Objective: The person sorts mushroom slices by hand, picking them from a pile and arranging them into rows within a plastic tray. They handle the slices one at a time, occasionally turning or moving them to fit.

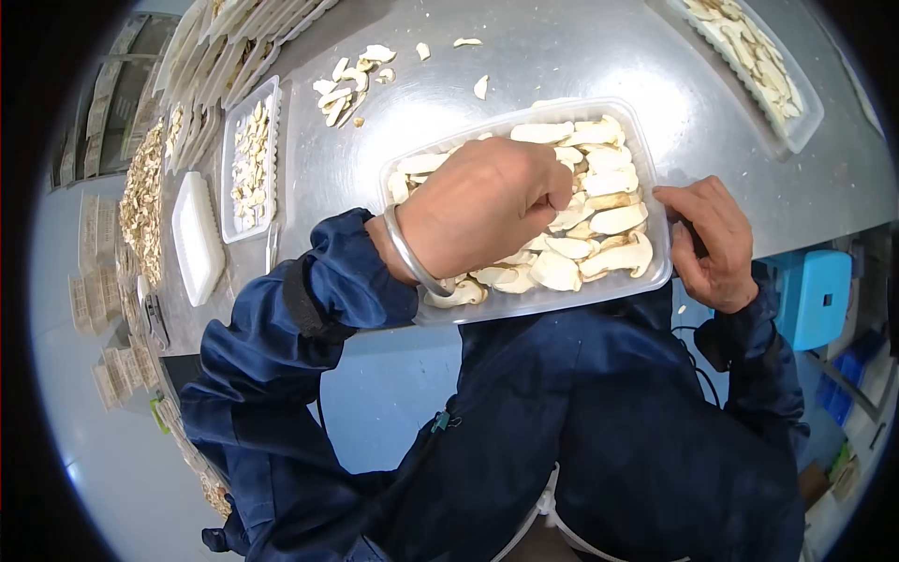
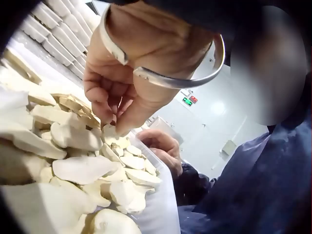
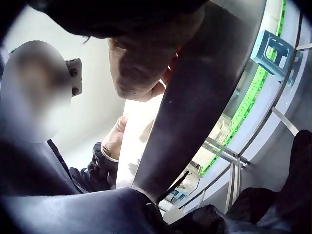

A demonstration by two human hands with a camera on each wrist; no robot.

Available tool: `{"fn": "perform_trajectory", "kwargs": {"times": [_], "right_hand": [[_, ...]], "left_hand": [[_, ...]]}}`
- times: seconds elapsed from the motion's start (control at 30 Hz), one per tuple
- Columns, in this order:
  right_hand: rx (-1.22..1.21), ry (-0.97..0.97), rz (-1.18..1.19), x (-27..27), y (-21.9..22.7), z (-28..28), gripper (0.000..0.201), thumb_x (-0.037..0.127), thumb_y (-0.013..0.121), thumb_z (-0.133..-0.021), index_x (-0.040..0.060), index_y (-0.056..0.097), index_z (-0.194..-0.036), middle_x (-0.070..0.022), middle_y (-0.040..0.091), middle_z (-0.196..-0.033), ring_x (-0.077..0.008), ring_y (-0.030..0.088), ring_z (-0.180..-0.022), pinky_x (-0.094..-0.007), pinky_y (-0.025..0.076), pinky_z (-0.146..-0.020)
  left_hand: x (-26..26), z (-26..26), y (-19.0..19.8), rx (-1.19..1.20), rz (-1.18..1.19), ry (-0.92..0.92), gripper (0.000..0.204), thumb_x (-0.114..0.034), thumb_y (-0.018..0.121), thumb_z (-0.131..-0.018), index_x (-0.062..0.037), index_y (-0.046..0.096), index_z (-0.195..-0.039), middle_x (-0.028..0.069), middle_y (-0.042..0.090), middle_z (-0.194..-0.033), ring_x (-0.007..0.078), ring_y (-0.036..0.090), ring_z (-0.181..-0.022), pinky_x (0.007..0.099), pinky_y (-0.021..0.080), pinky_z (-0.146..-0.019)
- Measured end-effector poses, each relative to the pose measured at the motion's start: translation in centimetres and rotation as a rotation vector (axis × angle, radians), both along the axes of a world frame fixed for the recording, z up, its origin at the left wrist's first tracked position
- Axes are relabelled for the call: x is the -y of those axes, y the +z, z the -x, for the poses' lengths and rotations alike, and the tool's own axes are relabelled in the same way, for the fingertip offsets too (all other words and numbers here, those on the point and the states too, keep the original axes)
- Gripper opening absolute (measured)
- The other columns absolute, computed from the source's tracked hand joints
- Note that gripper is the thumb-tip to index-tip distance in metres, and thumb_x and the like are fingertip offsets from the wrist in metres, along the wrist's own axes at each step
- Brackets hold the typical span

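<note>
A clear plastic tray (image 1: 661,225) of pale mushroom slices (image 1: 620,218) lies at the table's front edge. Over its middle is the left hand (image 1: 482,201), with a metal bangle at the wrist. In the left wrist view, thumb and fingertips of the left hand (image 2: 131,87) pinch a small slice (image 2: 110,131) above the others. Beside the tray's right rim, the right hand (image 1: 712,239) rests with fingers loosely bent, index fingertip at the rim; whether it bears on the rim is unclear. The right wrist view shows the right hand (image 3: 141,68) from behind, fingertips mostly hidden.
Loose slices (image 1: 348,86) lie on the metal table (image 1: 412,56) behind the tray. Another filled tray (image 1: 805,122) stands at the back right. To the left are a tray of small pieces (image 1: 228,201), a white tray (image 1: 197,239) and stacked trays. A blue stool (image 1: 813,298) is at right.
</note>
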State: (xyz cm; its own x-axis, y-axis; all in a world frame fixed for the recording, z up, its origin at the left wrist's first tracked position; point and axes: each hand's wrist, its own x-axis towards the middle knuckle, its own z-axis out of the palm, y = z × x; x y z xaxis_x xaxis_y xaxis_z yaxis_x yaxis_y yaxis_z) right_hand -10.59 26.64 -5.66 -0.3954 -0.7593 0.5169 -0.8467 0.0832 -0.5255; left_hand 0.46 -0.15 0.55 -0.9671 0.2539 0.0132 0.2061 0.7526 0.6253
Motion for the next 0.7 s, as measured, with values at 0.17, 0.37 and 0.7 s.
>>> {"fn": "perform_trajectory", "kwargs": {"times": [0.17, 0.37, 0.7], "right_hand": [[0.008, -0.001, -0.010, 0.1, 0.3, -0.1, 0.044, -0.012, 0.058, -0.069, -0.0047, 0.067, -0.112, -0.0145, 0.062, -0.081, -0.0284, 0.056, -0.070, -0.0381, 0.046, -0.062], [0.007, -0.003, -0.015, 0.2, 0.4, -0.1, 0.043, -0.012, 0.059, -0.069, -0.0051, 0.067, -0.111, -0.0151, 0.063, -0.082, -0.0300, 0.055, -0.070, -0.0381, 0.046, -0.062], [0.010, 0.001, -0.018, 0.3, 0.4, -0.1, 0.043, -0.012, 0.059, -0.070, -0.0057, 0.066, -0.112, -0.0155, 0.062, -0.082, -0.0297, 0.057, -0.071, -0.0380, 0.047, -0.063]], "left_hand": [[0.3, -0.2, -0.5, -0.120, 0.079, -0.028, 0.007, 0.001, 0.070, -0.087, -0.0027, 0.068, -0.092, 0.0085, 0.065, -0.086, 0.0194, 0.064, -0.073, 0.0313, 0.051, -0.066], [8.8, 0.5, 1.6, -0.306, 0.170, 0.239, 0.014, 0.003, 0.068, -0.090, 0.0005, 0.072, -0.103, 0.0054, 0.071, -0.090, 0.0127, 0.064, -0.077, 0.0254, 0.051, -0.070], [23.8, -1.8, -1.4, -0.063, 0.369, 0.583, 0.024, -0.012, 0.067, -0.092, -0.0032, 0.074, -0.112, 0.0052, 0.071, -0.093, 0.0150, 0.065, -0.086, 0.0295, 0.051, -0.082]]}}
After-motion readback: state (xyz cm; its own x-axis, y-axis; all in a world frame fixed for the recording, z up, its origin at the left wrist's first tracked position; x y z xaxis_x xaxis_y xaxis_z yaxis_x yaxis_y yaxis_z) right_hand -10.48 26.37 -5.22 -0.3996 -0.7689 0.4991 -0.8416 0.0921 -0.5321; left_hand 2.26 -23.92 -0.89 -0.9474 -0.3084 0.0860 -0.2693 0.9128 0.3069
